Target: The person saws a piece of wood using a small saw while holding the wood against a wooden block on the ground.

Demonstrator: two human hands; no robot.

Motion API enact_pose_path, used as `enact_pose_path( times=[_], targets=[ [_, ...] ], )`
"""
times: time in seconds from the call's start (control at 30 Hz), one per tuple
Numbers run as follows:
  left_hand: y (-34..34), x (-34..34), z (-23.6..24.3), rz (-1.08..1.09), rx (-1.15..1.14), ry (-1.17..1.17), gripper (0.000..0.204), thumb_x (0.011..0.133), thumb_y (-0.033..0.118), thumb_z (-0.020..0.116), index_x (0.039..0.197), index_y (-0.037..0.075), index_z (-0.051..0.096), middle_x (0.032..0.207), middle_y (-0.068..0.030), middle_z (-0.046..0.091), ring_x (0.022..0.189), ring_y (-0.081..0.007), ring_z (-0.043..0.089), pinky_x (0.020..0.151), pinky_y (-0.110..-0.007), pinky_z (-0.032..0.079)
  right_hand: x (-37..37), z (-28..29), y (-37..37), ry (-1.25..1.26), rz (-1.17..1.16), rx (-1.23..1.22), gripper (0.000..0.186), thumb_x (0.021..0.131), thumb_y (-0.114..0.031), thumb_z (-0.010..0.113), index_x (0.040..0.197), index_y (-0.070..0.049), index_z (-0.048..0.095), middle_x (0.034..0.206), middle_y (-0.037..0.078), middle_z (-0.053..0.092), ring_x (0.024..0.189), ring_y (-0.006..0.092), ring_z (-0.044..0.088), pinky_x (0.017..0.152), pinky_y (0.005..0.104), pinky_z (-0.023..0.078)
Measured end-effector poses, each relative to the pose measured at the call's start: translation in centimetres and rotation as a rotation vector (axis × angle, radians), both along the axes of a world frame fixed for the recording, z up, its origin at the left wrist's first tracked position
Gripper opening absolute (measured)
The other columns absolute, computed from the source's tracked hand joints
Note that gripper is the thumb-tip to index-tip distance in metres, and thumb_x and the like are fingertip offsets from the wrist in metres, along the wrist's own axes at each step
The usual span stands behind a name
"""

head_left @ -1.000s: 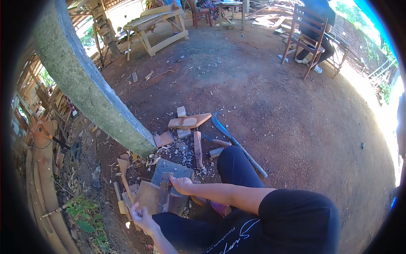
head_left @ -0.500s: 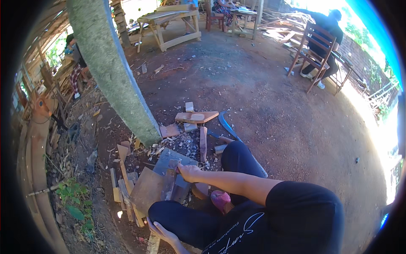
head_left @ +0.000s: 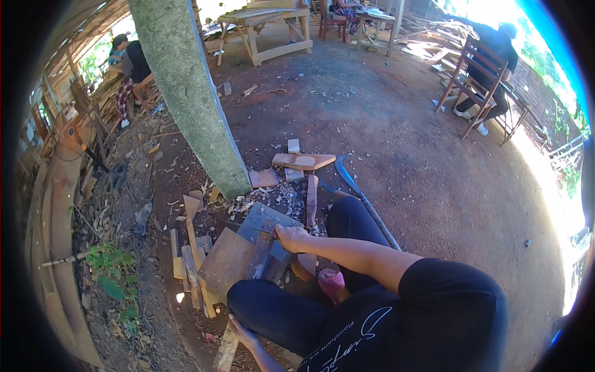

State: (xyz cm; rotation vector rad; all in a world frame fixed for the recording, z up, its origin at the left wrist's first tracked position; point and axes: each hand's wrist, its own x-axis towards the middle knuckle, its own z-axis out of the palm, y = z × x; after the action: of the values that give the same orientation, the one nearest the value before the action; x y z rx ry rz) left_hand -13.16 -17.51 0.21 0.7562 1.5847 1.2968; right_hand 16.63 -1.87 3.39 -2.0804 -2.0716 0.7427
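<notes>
My right hand (head_left: 291,238) is closed over the work in front of my left knee, its fingers wrapped round something small and reddish, mostly hidden. Beneath it are a grey flat sheet (head_left: 265,218) and a dark narrow wooden piece (head_left: 259,255). Left of these lies a broad brown wooden board (head_left: 227,263), tilted, its near corner by my knee. My left hand (head_left: 245,335) rests against the outer side of my bent left knee, fingers laid along the leg and partly hidden. A pale wood strip (head_left: 226,353) lies beside that hand.
Wood offcuts (head_left: 191,273) lie left of the board. Farther off are a shaped wooden block (head_left: 304,162), a curved blade (head_left: 345,170) and a leaning concrete post (head_left: 186,93). A person sits on a chair (head_left: 474,84) at the far right; another person (head_left: 131,71) sits at left.
The whole view has shifted, so the scene sits farther right and slightly higher. My right hand stays over the same spot on the work, and my left hand remains by the knee.
</notes>
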Motion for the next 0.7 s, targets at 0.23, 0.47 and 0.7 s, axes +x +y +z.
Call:
enact_pose_path(
  times=[0.23, 0.47, 0.7],
  targets=[
    [-0.2, -2.7, -1.0, -0.015, 0.067, 0.850, 0.052, 0.099, 0.047, 0.039, 0.112, 0.003, 0.061, 0.108, -0.0183, 0.057, 0.095, -0.0305, 0.058, 0.082, -0.043, 0.047, 0.3, 0.0, -0.1, 0.028, -0.005, -0.020, 0.037, 0.092, -0.026, 0.050, 0.118, -0.001, 0.040, 0.102, 0.022, 0.065, 0.096, 0.0383, 0.064, 0.083, 0.0476, 0.050],
    [-1.3, -11.9, -10.5, -0.331, -0.332, 1.265, 0.074, 0.079, 0.054, 0.060, 0.139, 0.015, 0.043, 0.133, -0.0150, 0.051, 0.125, -0.0364, 0.044, 0.108, -0.051, 0.024, -1.8, -1.2, -0.2, 0.044, 0.015, -0.085, 0.035, 0.092, -0.022, 0.041, 0.122, -0.005, 0.044, 0.106, 0.020, 0.065, 0.098, 0.0364, 0.064, 0.083, 0.0468, 0.050],
    [3.8, -4.6, -2.0, -0.555, -0.100, 1.009, 0.040, 0.090, 0.028, 0.060, 0.122, 0.004, 0.056, 0.109, -0.0124, 0.066, 0.106, -0.0218, 0.061, 0.089, -0.035, 0.047, 2.3, -2.1, 0.0, 0.056, -0.013, -0.057, 0.042, 0.092, -0.030, 0.048, 0.123, -0.004, 0.039, 0.101, 0.025, 0.065, 0.096, 0.0412, 0.063, 0.084, 0.0495, 0.049]
  ],
)
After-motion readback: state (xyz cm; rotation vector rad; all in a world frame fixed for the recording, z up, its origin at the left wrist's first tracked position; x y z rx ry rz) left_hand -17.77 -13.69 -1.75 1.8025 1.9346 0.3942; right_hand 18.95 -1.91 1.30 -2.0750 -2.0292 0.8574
